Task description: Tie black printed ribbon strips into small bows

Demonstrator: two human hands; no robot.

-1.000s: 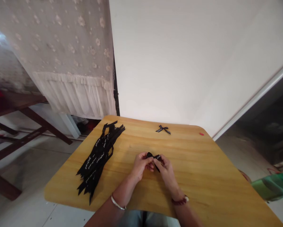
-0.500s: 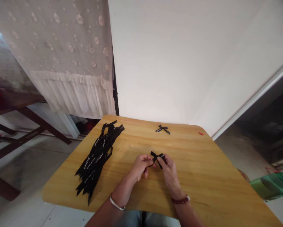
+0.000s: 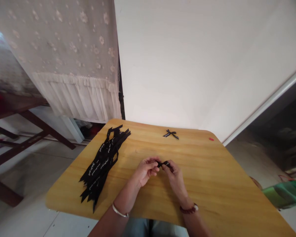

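I have the left hand [image 3: 146, 171] and right hand [image 3: 174, 175] pinching opposite sides of a black bow [image 3: 162, 164]; printed ribbons [image 3: 103, 164] lie at nine o'clock.

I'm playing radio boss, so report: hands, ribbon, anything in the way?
Left hand, right hand: both pinching black ribbon. Shape partly hidden. Ribbon pile aside, left.
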